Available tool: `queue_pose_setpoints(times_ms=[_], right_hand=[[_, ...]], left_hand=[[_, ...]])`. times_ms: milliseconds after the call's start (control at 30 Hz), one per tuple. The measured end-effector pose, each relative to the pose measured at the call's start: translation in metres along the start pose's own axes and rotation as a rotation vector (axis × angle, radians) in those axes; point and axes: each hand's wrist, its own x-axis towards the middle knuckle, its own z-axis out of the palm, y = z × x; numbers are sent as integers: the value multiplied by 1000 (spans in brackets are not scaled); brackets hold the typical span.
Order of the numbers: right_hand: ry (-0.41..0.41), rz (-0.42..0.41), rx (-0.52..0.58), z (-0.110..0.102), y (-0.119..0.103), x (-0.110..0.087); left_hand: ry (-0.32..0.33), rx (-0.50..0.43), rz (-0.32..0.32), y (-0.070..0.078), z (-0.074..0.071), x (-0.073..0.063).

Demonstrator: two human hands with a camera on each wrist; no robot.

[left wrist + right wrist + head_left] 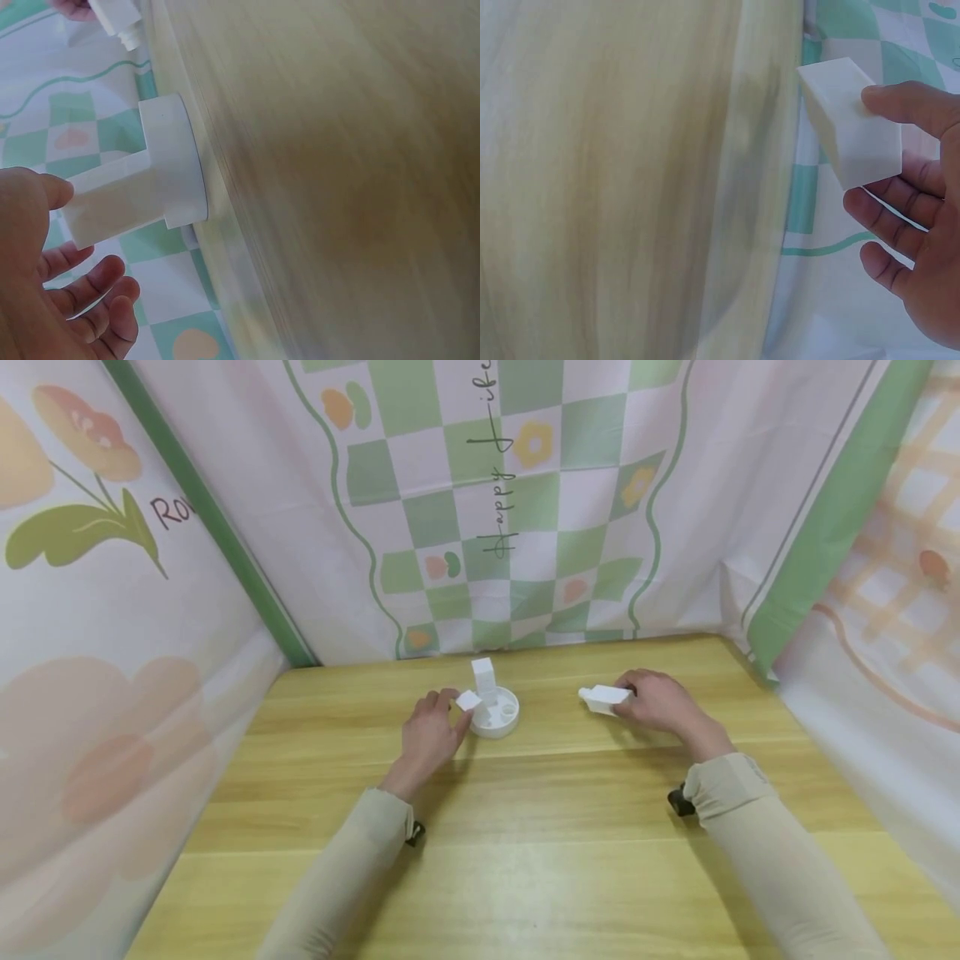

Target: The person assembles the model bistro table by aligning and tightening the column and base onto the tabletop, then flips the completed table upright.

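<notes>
A round white base (507, 708) with round holes in its top sits on the table. One white square post (483, 672) stands upright at its back. My left hand (431, 735) is at the base's left side and pinches the outer end of another white square post (112, 202) between thumb and fingers. That post meets the base in the left wrist view. To the right, apart from the base, my right hand (660, 702) holds a third white post (855, 124) tilted above the table, thumb on one face and fingers beneath. A small round peg (585, 693) juts from its left end.
The wood-grain table (510, 860) spreads out in front of me. A green-and-white checked cloth (517, 527) hangs along its back edge, and flowered cloths (112, 735) hang at the sides. Black straps with small devices (681, 800) sit at both wrists.
</notes>
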Motion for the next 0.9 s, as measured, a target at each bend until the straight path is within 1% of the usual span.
queue_pose_setpoints(times_ms=[167, 300, 600, 900], right_hand=[[25, -31, 27, -5, -3, 1], [31, -37, 45, -7, -6, 2], [57, -58, 51, -10, -16, 5], [43, -63, 59, -8, -24, 6]], left_hand=[[9, 5, 8, 0, -1, 1], [15, 9, 17, 0, -1, 1], [18, 8, 19, 0, -1, 0], [23, 13, 21, 0, 2, -1]])
